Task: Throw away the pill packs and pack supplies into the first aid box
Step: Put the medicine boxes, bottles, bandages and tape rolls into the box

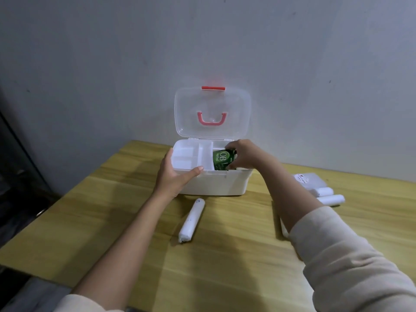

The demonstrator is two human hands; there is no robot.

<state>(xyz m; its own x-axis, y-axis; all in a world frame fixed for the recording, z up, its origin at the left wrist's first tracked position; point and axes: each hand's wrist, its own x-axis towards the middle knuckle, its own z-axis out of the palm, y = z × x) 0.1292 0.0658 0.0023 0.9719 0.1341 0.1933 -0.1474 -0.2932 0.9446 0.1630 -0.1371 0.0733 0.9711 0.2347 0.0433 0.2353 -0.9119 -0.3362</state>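
Box [216, 183], white plastic, stands open near the back edge of the wooden table [236, 266], close to the grey wall [112, 52]; its clear lid [212, 113] is tipped up and back, with a red handle [211, 119] on its face and a red latch [213, 88] along its top edge. From where I watch through the head camera, a white divided tray [191, 156] fills the left part of the box. The left hand [174, 174] is cupped around the box's front left corner, thumb lying along the front rim and fingers curled over the tray's left edge, bracing it. The right hand [244, 154] reaches into the right part of the box, fingers closed around a green packet [222, 159] printed with white lettering; the packet stands tilted, just beside the tray's right wall, its lower end hidden inside the box. A long white roll [191, 220] lies on the table in front of the box, apart from it. Off to the right, well apart from the box, two shorter white rolls [327, 195] lie side by side, next to a flat pale pack [309, 179] whose label is too blurred to read. Cream sleeves [351, 262] cover both forearms partway.
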